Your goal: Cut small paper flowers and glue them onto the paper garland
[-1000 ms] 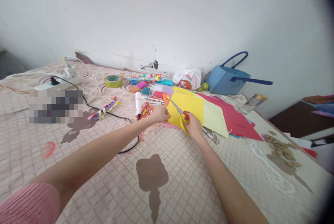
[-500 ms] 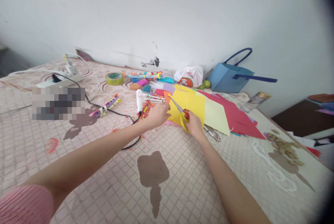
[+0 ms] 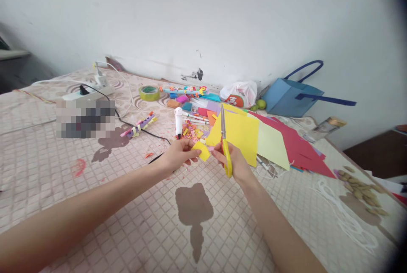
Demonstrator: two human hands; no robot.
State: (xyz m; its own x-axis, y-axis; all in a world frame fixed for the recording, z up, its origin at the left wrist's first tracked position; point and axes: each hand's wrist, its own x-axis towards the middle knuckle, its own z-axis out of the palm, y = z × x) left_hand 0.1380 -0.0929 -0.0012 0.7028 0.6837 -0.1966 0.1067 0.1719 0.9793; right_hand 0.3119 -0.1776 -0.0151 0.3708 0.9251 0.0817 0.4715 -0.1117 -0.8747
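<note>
A small piece of yellow paper (image 3: 202, 151) is pinched between the thumb and fingers of my left hand (image 3: 179, 154). My right hand (image 3: 233, 160) holds scissors (image 3: 227, 154) with yellow and red handles, their blades together and pointing up, away from me. A narrow gap separates its fingertips from the small yellow piece. Behind the hands lies a large yellow sheet (image 3: 241, 133), partly covered by the scissors. Just beyond my left hand are a white glue gun (image 3: 178, 120) and a heap of coloured paper scraps (image 3: 193, 132).
Red sheets (image 3: 295, 146) and a pale green sheet (image 3: 270, 143) spread to the right, near white cord (image 3: 346, 218). A blue bag (image 3: 289, 97), a white plastic bag (image 3: 240, 93) and yellow tape (image 3: 149, 93) stand along the wall. A decorated purple stick (image 3: 140, 126) and a power strip (image 3: 87, 92) lie left.
My left hand has come back nearer me with the small yellow piece now in its fingers. The scissors have turned from pointing left to upright. The view has shifted slightly left.
</note>
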